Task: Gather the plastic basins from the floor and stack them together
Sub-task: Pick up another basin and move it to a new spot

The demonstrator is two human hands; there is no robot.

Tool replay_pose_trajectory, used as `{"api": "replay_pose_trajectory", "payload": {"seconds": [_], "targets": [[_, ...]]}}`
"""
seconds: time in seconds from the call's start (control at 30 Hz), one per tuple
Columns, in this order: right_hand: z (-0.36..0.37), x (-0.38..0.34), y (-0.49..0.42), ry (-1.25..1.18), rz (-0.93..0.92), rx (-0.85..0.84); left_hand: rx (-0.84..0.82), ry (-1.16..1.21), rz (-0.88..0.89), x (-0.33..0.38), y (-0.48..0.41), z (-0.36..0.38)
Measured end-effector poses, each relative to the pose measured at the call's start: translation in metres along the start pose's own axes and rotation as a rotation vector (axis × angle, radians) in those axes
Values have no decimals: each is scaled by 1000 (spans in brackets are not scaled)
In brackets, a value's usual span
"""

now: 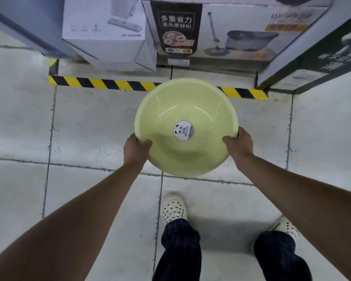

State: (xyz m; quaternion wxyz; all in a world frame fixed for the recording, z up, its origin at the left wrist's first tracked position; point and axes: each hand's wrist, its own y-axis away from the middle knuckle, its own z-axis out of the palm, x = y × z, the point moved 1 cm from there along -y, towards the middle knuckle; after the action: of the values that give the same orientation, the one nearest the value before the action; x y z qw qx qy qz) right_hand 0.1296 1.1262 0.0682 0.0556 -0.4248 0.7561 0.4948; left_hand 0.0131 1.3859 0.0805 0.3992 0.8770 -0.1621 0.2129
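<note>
Both forearms reach forward from the lower corners. The left hand [137, 148] and right hand [239, 144], apart, each grip the near rim of a pale yellow plastic basin [182, 106], thumbs inside. The basin holds nothing but a round panda sticker [183, 130] at its centre. It sits in front of the person's white perforated shoes [173, 207], and its far edge covers part of a yellow-and-black tape line [101, 83]. Behind the tape stand a white mop box [103, 31], a mop-bucket box [231, 31] and a dark box [322, 63]. Grey floor tiles [79, 122] lie open to either side.
</note>
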Motion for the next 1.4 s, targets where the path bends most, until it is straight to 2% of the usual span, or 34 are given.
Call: {"api": "replay_pose_trajectory", "payload": {"seconds": [0.23, 0.37, 0.53, 0.73, 0.83, 0.93, 1.0, 1.1, 1.23, 1.4], "targets": [[35, 27, -45, -17, 33, 89, -112, 213, -18, -26, -44, 19], [42, 42, -55, 4, 6, 139, -129, 119, 17, -47, -50, 36], [40, 54, -58, 62, -41, 125, 34, 83, 32, -56, -57, 55], [39, 57, -56, 39, -63, 106, 46, 68, 0, -58, -53, 62], [35, 54, -56, 65, -43, 71, 47, 29, -36, -52, -50, 60], [23, 50, -51, 163, -6, -34, 24, -107, -82, -39, -45, 55], [8, 48, -43, 162, -6, -86, 69, -203, -11, -27, -33, 52], [-30, 41, -24, 58, -37, -38, 76, -291, 160, 8, 1, 54], [-102, 34, 13, -20, -136, 2, -44, -194, 227, 78, 61, 68], [-224, 48, 60, -48, -175, 73, -274, -98, 336, 163, 160, 101]]}}
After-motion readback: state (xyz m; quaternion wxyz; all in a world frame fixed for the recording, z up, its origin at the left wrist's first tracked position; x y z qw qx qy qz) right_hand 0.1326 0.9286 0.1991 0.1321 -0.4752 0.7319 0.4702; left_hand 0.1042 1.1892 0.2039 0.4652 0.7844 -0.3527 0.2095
